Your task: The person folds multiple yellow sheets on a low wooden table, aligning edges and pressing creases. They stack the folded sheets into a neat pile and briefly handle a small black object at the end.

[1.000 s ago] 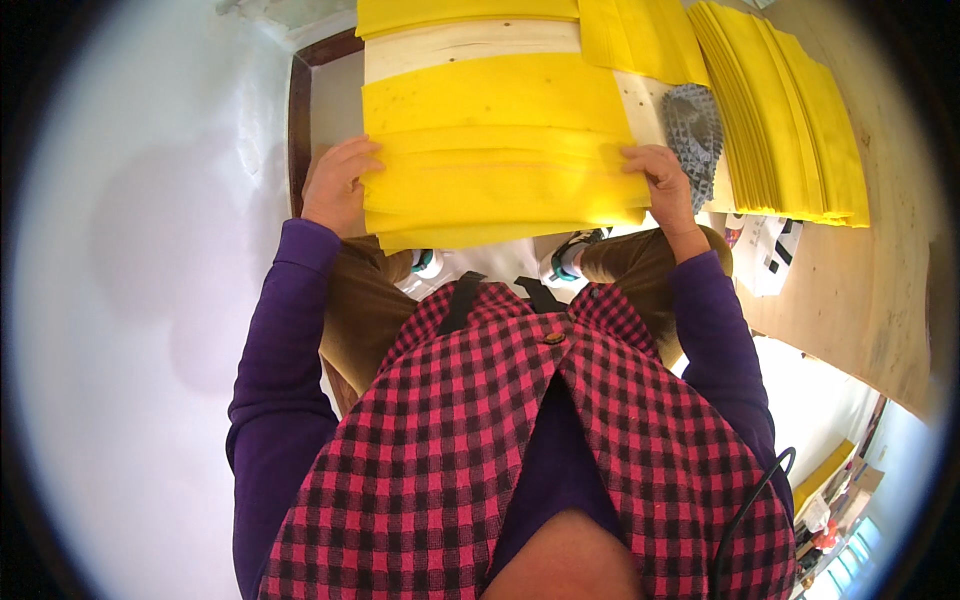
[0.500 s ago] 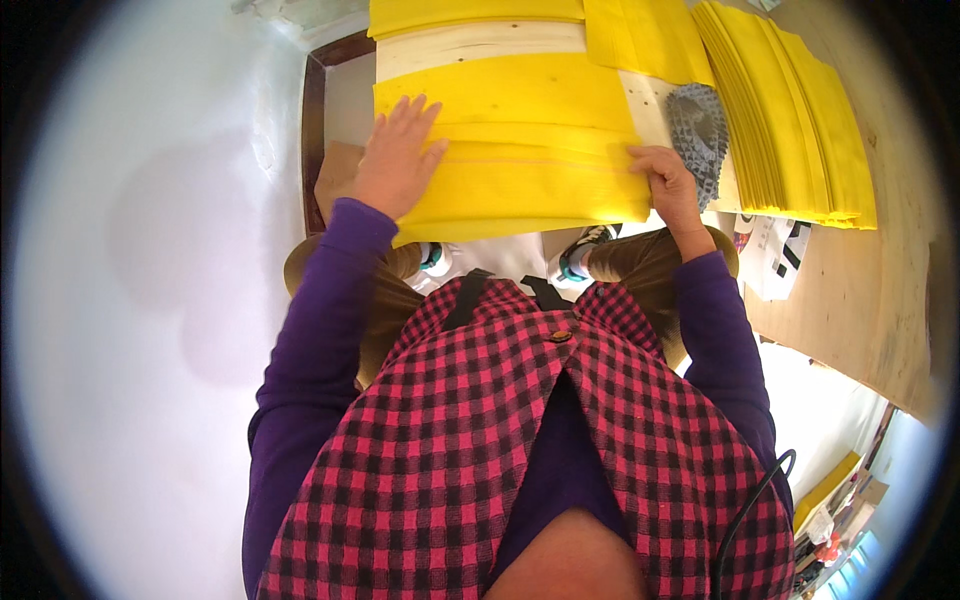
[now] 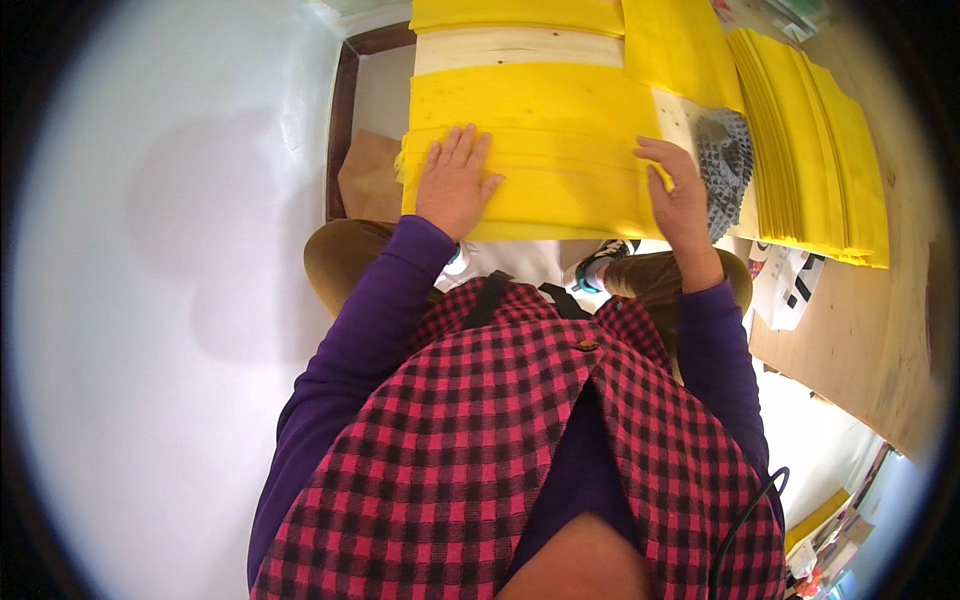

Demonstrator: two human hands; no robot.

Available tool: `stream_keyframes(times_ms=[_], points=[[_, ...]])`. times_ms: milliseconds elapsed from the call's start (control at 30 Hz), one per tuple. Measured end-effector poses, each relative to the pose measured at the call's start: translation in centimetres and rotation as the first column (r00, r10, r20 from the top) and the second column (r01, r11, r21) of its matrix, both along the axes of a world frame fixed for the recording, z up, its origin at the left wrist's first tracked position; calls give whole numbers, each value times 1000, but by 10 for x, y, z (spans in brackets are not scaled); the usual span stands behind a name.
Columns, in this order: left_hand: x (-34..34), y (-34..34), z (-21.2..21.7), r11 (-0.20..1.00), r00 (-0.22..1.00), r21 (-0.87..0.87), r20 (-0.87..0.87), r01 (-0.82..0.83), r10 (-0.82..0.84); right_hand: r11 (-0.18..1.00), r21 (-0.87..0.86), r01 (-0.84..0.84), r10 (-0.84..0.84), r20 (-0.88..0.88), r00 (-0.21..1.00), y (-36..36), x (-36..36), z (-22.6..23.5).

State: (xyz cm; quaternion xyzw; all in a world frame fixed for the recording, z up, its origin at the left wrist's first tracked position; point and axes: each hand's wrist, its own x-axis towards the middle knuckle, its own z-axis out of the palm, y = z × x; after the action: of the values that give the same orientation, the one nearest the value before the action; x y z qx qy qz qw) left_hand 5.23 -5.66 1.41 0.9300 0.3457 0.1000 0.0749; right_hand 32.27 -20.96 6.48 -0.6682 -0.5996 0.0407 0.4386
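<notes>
Left hand (image 3: 455, 188): palm down on the front yellow stack (image 3: 555, 175), near its left edge, fingers extended and lightly spread. This grip encloses nothing. Right hand (image 3: 680, 195): at the stack's right edge, thumb and fingers parted, with nothing visibly pinched between them. From where I stand, I cannot tell whether the fingertips touch the fabric.

Change noted: half a second ago the right fingers are closed in at the right edge; now they are spread. The left hand, at the left edge one second ago, now lies inward of it. In my judgement, the layers are now being flattened from above rather than held by both sides. A few layer ends protrude at the stack's left edge.

Surroundings, relative to the stack: a pale wooden board (image 3: 515, 47) shows beyond it; a grey patterned cloth (image 3: 724, 165) lies to its right; a pleated yellow pile (image 3: 815, 160) stands farther right. Brown cardboard (image 3: 370, 178) sits to its left.

Markings: a white printed item (image 3: 783, 288), right of the stack and nearer the person, carries bold black print, partly hidden. No lettering is discernible on the stack.
</notes>
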Motion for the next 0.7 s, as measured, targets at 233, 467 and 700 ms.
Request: stream_keyframes(times_ms=[233,467,700], points=[[0,-1,1,1000,1000,-26,-20,-10,9,926,-363,106,56,407,912,28,-49,-24],[1,-1,6,999,1000,-49,-7,-3,3,855,-469,220,38,480,876,20,-56,-43],[31,-12,21,998,990,-1,121,66,-66,874,-437,214,24,478,878,18,-55,-44]])
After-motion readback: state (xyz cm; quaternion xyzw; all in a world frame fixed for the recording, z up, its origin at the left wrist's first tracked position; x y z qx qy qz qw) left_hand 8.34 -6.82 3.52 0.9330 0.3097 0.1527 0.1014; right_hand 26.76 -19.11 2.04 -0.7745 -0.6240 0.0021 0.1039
